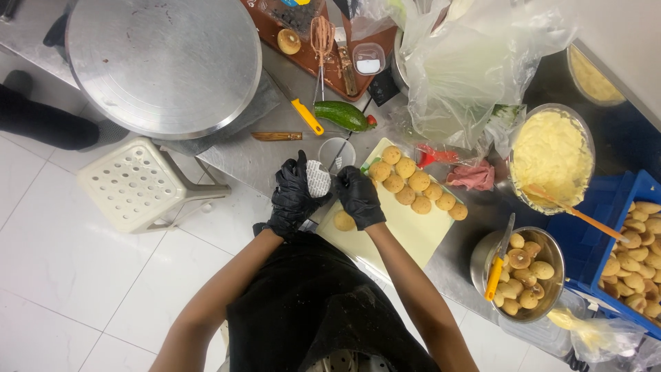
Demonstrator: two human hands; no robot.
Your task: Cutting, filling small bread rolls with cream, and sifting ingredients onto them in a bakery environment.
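Holding a small white paper cup (318, 179) between our black-gloved left hand (292, 196) and right hand (358, 198), we work above the pale green cutting board (413, 238), left of its buns (413, 182), on the steel worktop (261, 158).

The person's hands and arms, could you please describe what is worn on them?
Both the left hand and the right hand wear black, slightly glossy disposable gloves that end at the wrists. The forearms are bare, with no sleeves showing. A black apron covers the body.
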